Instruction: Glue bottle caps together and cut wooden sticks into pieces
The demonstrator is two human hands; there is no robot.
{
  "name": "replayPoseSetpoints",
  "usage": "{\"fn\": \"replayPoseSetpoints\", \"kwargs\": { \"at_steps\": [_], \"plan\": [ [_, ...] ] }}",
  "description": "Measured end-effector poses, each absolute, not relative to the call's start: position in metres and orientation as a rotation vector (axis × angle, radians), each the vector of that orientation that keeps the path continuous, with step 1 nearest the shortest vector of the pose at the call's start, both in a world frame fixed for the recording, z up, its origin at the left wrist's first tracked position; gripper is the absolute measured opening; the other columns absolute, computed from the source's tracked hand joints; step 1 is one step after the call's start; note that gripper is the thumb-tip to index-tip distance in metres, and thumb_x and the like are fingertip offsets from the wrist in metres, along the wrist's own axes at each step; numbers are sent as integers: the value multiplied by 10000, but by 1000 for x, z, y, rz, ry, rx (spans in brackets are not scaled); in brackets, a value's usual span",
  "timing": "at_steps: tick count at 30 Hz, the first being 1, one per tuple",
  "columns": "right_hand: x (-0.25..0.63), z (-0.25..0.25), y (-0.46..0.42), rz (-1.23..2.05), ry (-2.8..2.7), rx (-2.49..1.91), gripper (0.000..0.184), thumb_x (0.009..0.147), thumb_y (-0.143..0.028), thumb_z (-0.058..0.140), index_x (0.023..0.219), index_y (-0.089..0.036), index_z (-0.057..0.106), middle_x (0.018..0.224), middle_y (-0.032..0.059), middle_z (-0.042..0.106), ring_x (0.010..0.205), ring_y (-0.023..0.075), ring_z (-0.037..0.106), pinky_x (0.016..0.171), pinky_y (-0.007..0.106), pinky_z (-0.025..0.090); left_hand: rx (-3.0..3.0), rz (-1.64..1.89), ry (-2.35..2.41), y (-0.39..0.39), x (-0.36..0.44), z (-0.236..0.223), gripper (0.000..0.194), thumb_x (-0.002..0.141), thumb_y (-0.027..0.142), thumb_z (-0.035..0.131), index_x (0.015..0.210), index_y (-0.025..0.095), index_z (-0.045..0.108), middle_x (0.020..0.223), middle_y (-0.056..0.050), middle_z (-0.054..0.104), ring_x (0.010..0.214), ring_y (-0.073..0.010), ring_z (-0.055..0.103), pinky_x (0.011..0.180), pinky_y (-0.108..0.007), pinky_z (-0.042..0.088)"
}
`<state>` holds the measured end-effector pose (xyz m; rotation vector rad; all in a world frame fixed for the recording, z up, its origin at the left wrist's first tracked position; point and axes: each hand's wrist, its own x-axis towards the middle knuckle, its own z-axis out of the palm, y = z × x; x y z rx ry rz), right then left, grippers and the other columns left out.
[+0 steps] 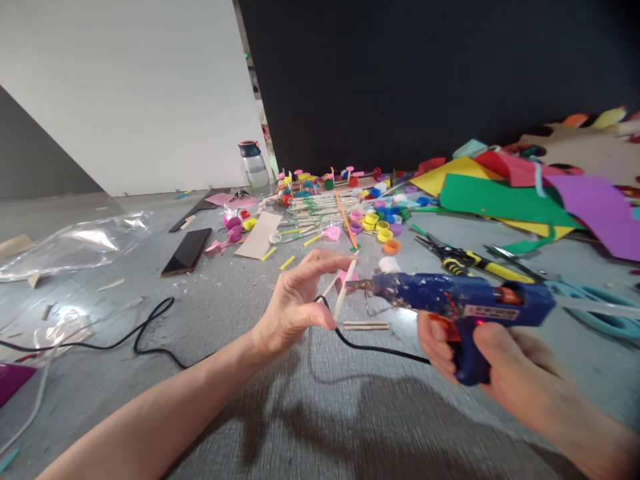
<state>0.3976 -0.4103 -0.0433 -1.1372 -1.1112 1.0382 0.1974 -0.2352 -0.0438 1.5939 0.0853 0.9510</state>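
Note:
My right hand [515, 370] is wrapped round the handle of a blue hot glue gun [450, 295], which has a small red light lit and a clear glue stick [595, 305] coming out of its back. Its nozzle points left, close to a pale wooden stick [345, 290]; whether they touch I cannot tell. My left hand [295, 300] grips that stick by its ends between thumb and fingers, with another thin stick crossing behind. On the table just below lie short wooden sticks [367, 326] side by side. A black cord [380, 349] passes under both hands.
Bottle caps [384, 230] and wooden sticks are heaped at the back centre, near a bottle [254, 163]. Pliers [450, 253], blue-handled scissors [595, 307] and coloured sheets [505, 200] lie right. A phone [187, 251] and clear plastic bag [75, 243] lie left.

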Motion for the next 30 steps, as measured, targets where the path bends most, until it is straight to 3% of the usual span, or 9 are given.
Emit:
{"fn": "replayPoseSetpoints", "kwargs": {
  "at_steps": [17, 30],
  "plan": [
    [397, -44, -407, 1038, -1049, -1110, 422, 886, -605, 619, 752, -213, 701, 676, 32, 594, 551, 129, 501, 471, 232, 433, 1613, 970, 119, -234, 197, -43, 726, 557, 738, 810, 1149, 321, 768, 1106, -70, 642, 1086, -297, 532, 1010, -452, 405],
    [399, -48, -407, 1029, -1134, -1108, 424, 957, -569, 524, 760, -216, 652, 679, 19, 546, 589, 148, 476, 512, 269, 404, 1626, 931, 110, -233, 195, -43, 722, 576, 722, 809, 1164, 307, 763, 1146, -77, 635, 1072, -297, 559, 1007, -465, 419]
  ]
}}
